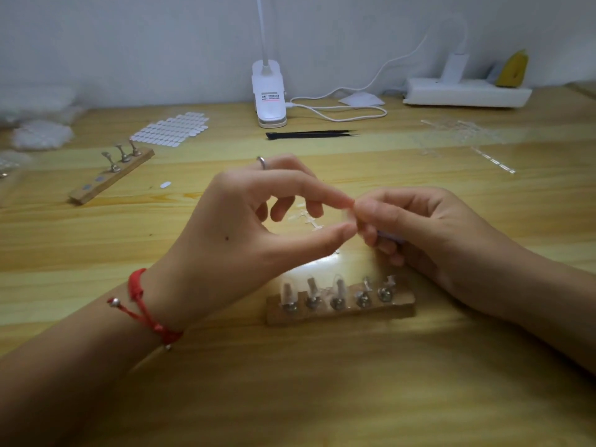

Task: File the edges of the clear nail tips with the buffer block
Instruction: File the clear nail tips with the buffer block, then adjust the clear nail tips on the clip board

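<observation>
My left hand (251, 227) pinches a clear nail tip (349, 217) between thumb and forefinger, above the middle of the table. My right hand (419, 233) meets it fingertip to fingertip and curls round a small pale buffer block (388, 236), of which only a sliver shows. Below my hands a wooden holder (342, 309) carries several metal stands, some with clear tips on them. A strip of clear plastic (309, 221) lies on the table under my left fingers.
A second wooden holder (109, 177) with three stands lies at the left. Behind it is a sheet of white oval stickers (171, 129). Black tweezers (309, 134), a white clip lamp (269, 95), a power strip (464, 93) and clear nail-tip sprues (461, 137) lie at the back.
</observation>
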Demonstrator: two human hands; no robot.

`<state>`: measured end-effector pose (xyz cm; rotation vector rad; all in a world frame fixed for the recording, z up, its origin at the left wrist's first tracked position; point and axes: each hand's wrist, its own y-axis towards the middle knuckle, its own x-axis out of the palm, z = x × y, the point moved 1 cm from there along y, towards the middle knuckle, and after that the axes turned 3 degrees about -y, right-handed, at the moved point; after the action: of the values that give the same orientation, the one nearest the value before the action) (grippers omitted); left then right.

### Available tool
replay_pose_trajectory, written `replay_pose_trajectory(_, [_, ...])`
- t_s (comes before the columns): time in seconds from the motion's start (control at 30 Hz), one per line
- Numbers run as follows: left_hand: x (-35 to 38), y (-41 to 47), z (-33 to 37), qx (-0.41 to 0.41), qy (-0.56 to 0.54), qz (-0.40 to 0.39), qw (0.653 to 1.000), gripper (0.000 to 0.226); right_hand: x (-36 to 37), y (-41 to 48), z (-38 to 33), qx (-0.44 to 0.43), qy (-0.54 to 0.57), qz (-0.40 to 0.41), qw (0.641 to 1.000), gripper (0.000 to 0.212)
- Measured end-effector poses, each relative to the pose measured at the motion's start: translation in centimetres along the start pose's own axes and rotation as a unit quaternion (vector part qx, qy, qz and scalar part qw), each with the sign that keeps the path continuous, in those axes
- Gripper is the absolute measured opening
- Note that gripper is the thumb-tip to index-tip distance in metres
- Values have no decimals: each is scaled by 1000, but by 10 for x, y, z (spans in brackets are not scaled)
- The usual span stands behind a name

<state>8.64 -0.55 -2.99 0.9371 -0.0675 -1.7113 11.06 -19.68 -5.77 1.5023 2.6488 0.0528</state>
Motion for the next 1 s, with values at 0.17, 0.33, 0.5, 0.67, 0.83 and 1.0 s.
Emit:
replay_pose_trajectory(0.17, [0, -5, 7, -3, 9, -58, 998, 21, -12, 5, 1, 31, 99, 98, 990, 21])
replay_pose_trajectory(0.33, [12, -8, 7, -25, 16, -86, 996, 16, -10, 3, 3, 23, 84, 91, 992, 18])
replay_pose_trajectory(0.5, [13, -10, 6, -31, 14, -99, 995, 17, -10, 3, 2, 22, 80, 89, 993, 21])
replay_pose_trajectory(0.67, [15, -10, 6, -31, 13, -104, 994, 16, -9, 4, 2, 24, 79, 95, 992, 22])
replay_pose_trajectory(0.83, [17, -11, 5, -39, 22, -106, 993, 15, -9, 4, 2, 23, 74, 93, 993, 22])
replay_pose_trajectory(1.0, [19, -14, 9, -54, 53, -116, 990, 17, -9, 4, 2, 24, 72, 94, 993, 23])
